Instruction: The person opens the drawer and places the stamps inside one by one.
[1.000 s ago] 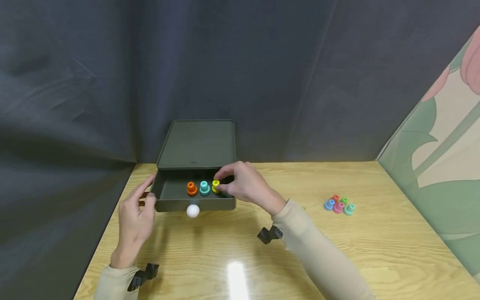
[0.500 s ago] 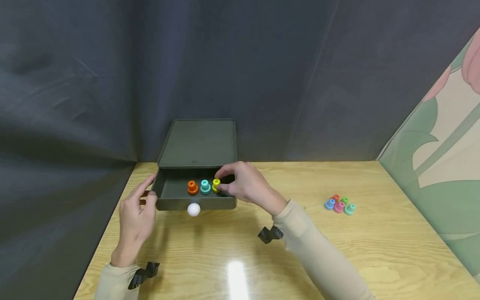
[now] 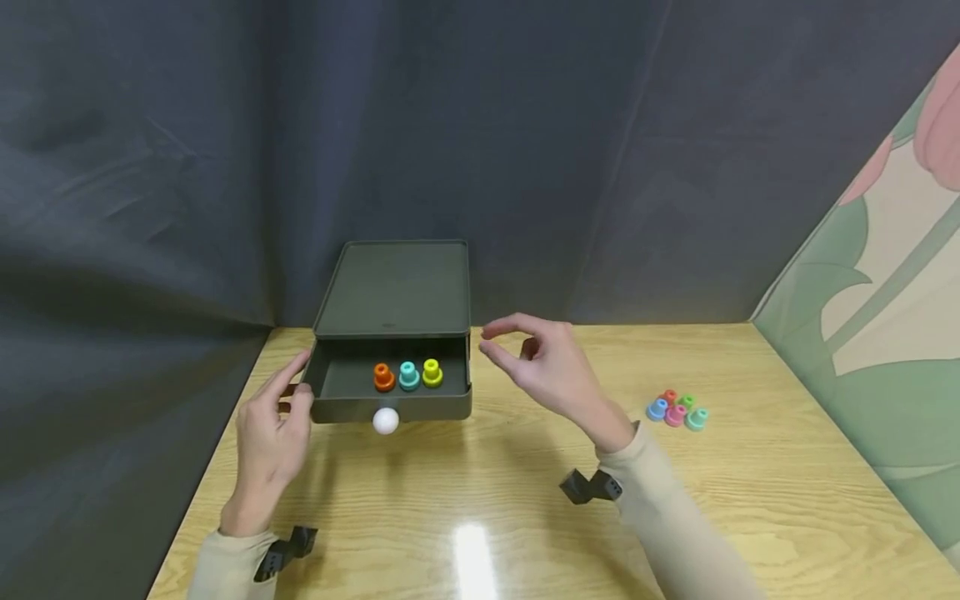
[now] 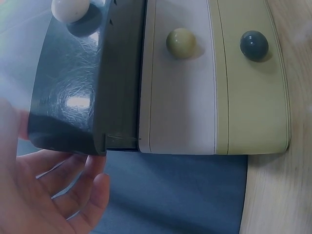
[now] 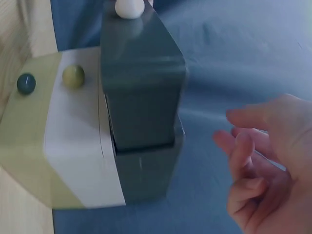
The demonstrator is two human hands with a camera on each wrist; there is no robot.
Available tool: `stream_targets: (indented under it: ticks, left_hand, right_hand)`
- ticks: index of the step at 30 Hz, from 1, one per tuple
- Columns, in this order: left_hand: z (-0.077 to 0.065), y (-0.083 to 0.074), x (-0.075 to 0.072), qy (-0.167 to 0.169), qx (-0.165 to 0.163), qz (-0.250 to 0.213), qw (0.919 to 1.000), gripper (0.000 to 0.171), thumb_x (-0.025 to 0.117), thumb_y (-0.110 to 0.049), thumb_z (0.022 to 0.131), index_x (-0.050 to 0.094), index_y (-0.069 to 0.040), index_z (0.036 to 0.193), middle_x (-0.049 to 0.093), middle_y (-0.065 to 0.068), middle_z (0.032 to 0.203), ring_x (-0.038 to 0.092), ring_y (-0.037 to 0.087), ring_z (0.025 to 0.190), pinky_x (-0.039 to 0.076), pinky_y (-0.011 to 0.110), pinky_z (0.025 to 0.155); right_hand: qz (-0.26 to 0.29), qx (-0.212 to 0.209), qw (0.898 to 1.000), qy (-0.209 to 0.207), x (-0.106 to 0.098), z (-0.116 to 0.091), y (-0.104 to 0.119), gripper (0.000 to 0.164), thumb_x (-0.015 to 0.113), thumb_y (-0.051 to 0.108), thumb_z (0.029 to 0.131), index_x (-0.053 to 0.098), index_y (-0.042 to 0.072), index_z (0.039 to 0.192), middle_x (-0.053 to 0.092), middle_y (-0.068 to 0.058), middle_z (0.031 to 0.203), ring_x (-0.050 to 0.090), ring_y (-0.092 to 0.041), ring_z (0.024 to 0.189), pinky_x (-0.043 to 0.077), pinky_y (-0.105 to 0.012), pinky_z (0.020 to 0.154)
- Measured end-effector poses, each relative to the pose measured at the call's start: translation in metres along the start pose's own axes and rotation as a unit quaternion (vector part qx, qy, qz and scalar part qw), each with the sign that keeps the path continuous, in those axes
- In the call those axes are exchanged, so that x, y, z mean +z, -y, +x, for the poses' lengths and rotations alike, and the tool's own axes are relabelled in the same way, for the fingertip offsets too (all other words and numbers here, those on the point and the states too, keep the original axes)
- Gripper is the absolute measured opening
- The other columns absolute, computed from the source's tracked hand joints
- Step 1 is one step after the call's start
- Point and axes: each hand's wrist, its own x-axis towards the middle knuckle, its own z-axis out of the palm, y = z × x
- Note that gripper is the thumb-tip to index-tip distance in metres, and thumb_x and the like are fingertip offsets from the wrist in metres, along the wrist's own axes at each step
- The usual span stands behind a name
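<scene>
A dark grey drawer [image 3: 352, 410] with a white round knob [image 3: 386, 421] is pulled out of the drawer box [image 3: 397, 287]. Inside it, an orange stepped peg [image 3: 383, 377], a turquoise peg [image 3: 408, 377] and a yellow peg [image 3: 432, 373] stand upright in a row. My left hand [image 3: 270, 429] holds the drawer's left front corner; the left wrist view shows its fingers curled against the side wall. To the right of the drawer hovers my right hand [image 3: 555, 371], holding nothing, with thumb and index finger apart.
Several small coloured pegs, a pink one [image 3: 676, 415] among them, are grouped on the wooden table [image 3: 750, 500] at the right. Below the pulled-out drawer sit a white drawer [image 4: 180, 97] and a yellow-green drawer [image 4: 253, 107]. Dark cloth [image 3: 525, 167] hangs behind.
My right hand has let go of the yellow peg and moved right, out of the drawer. The yellow peg now stands in the row. My left hand stays at the corner.
</scene>
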Motion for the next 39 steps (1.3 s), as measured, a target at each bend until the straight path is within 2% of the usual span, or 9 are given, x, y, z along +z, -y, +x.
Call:
stream_targets:
  ticks: [4, 8, 13, 19, 24, 28, 33, 36, 39]
  left_hand:
    - [-0.001, 0.0, -0.003, 0.001, 0.001, 0.004, 1.0, 0.045, 0.053, -0.006, 0.102, 0.07, -0.013, 0.143, 0.073, 0.01, 0.139, 0.053, -0.024, 0.095, 0.043, 0.002, 0.076]
    - [-0.001, -0.001, -0.005, -0.002, 0.009, 0.011, 0.9999, 0.044, 0.054, -0.006, 0.101, 0.071, -0.011, 0.142, 0.074, 0.011, 0.138, 0.052, -0.025, 0.094, 0.043, 0.002, 0.075]
    - [0.0, -0.001, -0.008, -0.01, 0.022, 0.023, 0.9994, 0.041, 0.056, -0.007, 0.101, 0.072, -0.009, 0.139, 0.075, 0.012, 0.134, 0.052, -0.026, 0.092, 0.043, 0.003, 0.073]
    - [0.0, -0.003, -0.012, -0.026, 0.038, 0.041, 0.9981, 0.041, 0.06, -0.007, 0.099, 0.073, -0.01, 0.137, 0.077, 0.011, 0.128, 0.049, -0.03, 0.091, 0.042, 0.004, 0.073]
    - [0.0, -0.006, -0.014, -0.04, 0.054, 0.044, 0.9968, 0.041, 0.062, -0.007, 0.096, 0.074, -0.011, 0.135, 0.079, 0.012, 0.116, 0.048, -0.029, 0.092, 0.04, 0.004, 0.075]
    - [-0.001, -0.012, -0.013, -0.04, 0.066, 0.049, 0.9958, 0.04, 0.064, -0.008, 0.095, 0.075, -0.012, 0.134, 0.079, 0.011, 0.114, 0.06, -0.013, 0.088, 0.041, 0.007, 0.075]
    - [-0.006, -0.023, -0.014, -0.088, 0.15, 0.054, 0.9833, 0.037, 0.067, -0.015, 0.09, 0.079, -0.007, 0.123, 0.079, 0.014, 0.112, 0.066, 0.027, 0.087, 0.043, 0.022, 0.075]
    - [-0.01, -0.031, -0.012, -0.118, 0.22, 0.045, 0.9672, 0.035, 0.068, -0.023, 0.086, 0.082, -0.003, 0.111, 0.078, 0.016, 0.099, 0.065, 0.031, 0.083, 0.044, 0.031, 0.075]
    - [-0.015, -0.036, -0.008, -0.121, 0.272, 0.041, 0.9538, 0.034, 0.068, -0.03, 0.087, 0.082, -0.004, 0.101, 0.074, 0.013, 0.087, 0.065, 0.03, 0.077, 0.046, 0.034, 0.071]
  right_hand:
    - [0.006, 0.017, 0.998, -0.064, -0.022, -0.014, -0.014, 0.015, 0.078, 0.019, 0.098, 0.082, 0.015, 0.112, 0.08, -0.003, 0.099, 0.053, -0.009, 0.052, 0.039, -0.025, 0.046]
    - [-0.003, 0.05, 0.992, -0.116, -0.046, -0.029, -0.03, 0.017, 0.076, 0.019, 0.099, 0.081, 0.012, 0.114, 0.08, -0.005, 0.1, 0.064, -0.007, 0.063, 0.047, -0.022, 0.05]
    - [-0.031, 0.084, 0.984, -0.152, -0.075, -0.049, -0.053, 0.02, 0.073, 0.02, 0.101, 0.08, 0.01, 0.117, 0.075, 0.017, 0.103, 0.069, 0.0, 0.077, 0.053, -0.015, 0.063]
    - [-0.071, 0.137, 0.977, -0.149, -0.101, -0.074, -0.085, 0.026, 0.071, 0.029, 0.103, 0.079, 0.013, 0.121, 0.07, 0.026, 0.1, 0.069, 0.0, 0.073, 0.052, -0.019, 0.054]
    - [-0.122, 0.184, 0.967, -0.127, -0.117, -0.092, -0.112, 0.031, 0.069, 0.036, 0.103, 0.079, 0.015, 0.124, 0.066, 0.027, 0.105, 0.065, 0.005, 0.08, 0.053, -0.021, 0.066]
    - [-0.135, 0.213, 0.96, -0.122, -0.125, -0.104, -0.128, 0.035, 0.067, 0.037, 0.104, 0.078, 0.012, 0.126, 0.07, 0.02, 0.103, 0.061, 0.006, 0.08, 0.052, -0.024, 0.063]
    - [-0.143, 0.22, 0.958, -0.116, -0.125, -0.114, -0.138, 0.035, 0.067, 0.035, 0.104, 0.078, 0.009, 0.125, 0.078, -0.011, 0.109, 0.06, 0.008, 0.078, 0.051, -0.026, 0.058]
    - [-0.145, 0.221, 0.958, -0.115, -0.124, -0.12, -0.145, 0.035, 0.067, 0.034, 0.104, 0.078, 0.008, 0.125, 0.078, -0.018, 0.114, 0.058, 0.011, 0.079, 0.051, -0.026, 0.058]
    - [-0.146, 0.225, 0.956, -0.116, -0.123, -0.127, -0.153, 0.034, 0.069, 0.032, 0.103, 0.078, 0.007, 0.124, 0.079, -0.015, 0.111, 0.058, 0.011, 0.079, 0.051, -0.026, 0.057]
